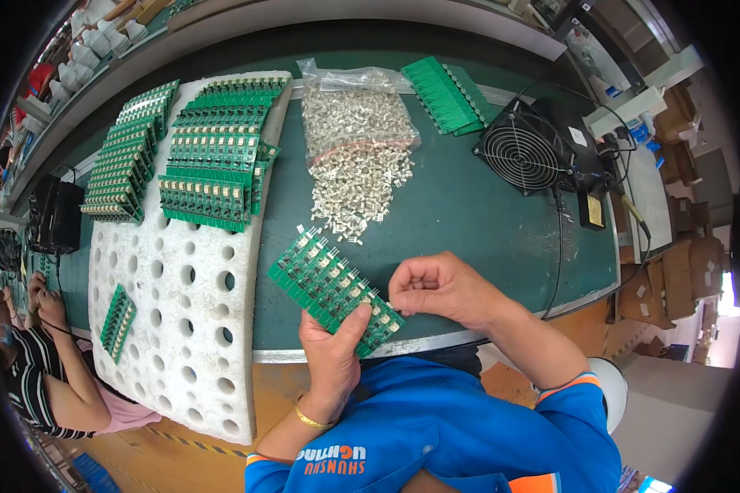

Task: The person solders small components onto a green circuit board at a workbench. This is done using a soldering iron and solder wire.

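My left hand (334, 345) grips a green circuit board panel (312, 279) with a row of small white components along it, several with metal pins sticking up past its upper edge. My right hand (436, 292) is closed in a pinch at the panel's right end; what its fingertips hold, if anything, is too hidden to name. Beyond the panel lies a pile of small silvery-white parts (358, 189), spilling from a clear plastic bag (358, 107) on the green bench mat (485, 238).
A perforated white foam board (214, 312) carries stacked populated panels (214, 152) and a single strip (117, 323). Bare panels (444, 94) lie at the back. A black fan (522, 148) and soldering iron (633, 209) stand right. A co-worker (49, 378) sits at left.
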A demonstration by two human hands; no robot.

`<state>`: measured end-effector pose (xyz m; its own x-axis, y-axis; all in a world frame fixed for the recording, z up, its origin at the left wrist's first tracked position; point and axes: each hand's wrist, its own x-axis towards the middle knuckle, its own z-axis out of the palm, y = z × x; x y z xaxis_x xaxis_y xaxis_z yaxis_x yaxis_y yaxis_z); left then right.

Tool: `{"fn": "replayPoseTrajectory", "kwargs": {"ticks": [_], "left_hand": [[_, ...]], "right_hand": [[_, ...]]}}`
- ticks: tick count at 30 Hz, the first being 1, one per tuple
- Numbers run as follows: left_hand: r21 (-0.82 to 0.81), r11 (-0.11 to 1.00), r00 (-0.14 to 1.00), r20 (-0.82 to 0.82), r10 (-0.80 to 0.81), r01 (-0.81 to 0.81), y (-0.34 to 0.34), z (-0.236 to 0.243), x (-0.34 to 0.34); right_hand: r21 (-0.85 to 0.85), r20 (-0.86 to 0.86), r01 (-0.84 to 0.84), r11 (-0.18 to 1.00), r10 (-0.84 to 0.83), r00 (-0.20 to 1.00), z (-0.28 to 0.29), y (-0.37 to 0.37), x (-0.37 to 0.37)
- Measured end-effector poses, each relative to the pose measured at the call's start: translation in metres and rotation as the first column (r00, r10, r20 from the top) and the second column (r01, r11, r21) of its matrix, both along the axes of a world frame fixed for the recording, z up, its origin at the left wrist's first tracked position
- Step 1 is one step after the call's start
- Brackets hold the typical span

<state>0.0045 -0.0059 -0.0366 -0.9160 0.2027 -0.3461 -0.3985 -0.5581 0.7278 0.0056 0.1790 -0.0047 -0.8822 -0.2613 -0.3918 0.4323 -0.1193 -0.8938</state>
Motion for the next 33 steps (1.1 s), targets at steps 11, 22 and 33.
{"fn": "replayPoseTrajectory", "kwargs": {"ticks": [11,22,33], "left_hand": [[-0.021,1.0,1.0,-0.001,-0.006,0.006,-0.001,-0.001,-0.001],[-0.071,0.997,0.999,-0.029,0.015,-0.017,0.002,0.0,0.001],[-0.139,0.99,0.997,-0.068,-0.023,0.013,0.002,0.0,0.002]], "right_hand": [[-0.033,0.068,0.065,0.997,-0.062,0.996,-0.004,-0.013,-0.001],[0.111,-0.068,0.129,0.985,-0.122,0.99,-0.013,-0.022,0.01],[0.285,-0.156,0.201,0.937,-0.162,0.974,-0.009,-0.029,0.02]]}}
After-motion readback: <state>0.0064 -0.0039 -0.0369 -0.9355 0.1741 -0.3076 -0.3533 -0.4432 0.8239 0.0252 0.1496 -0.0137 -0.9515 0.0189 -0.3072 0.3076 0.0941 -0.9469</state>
